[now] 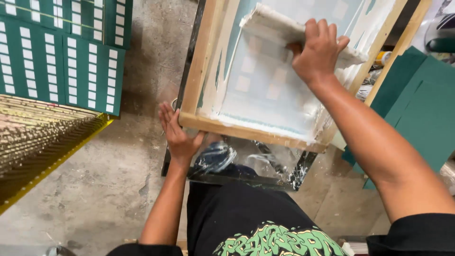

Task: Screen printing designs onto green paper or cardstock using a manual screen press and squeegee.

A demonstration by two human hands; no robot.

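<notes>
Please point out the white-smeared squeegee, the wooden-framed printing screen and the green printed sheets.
white-smeared squeegee (277,26), head view, on its blade left of the right hand.
wooden-framed printing screen (246,129), head view, on its near rail.
green printed sheets (90,71), head view, mid-sheet.

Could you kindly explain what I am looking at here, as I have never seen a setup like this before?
There is no machine: a person works with bare hands, filmed by a camera worn on their head, looking down. The right hand grips a white-smeared squeegee lying on the mesh of a wooden-framed printing screen. The left hand steadies the frame's near corner. Under the frame is a glass-topped table. To the left, dark green sheets printed with white rectangles lie on a drying rack; plain green sheets lie on the right.
</notes>
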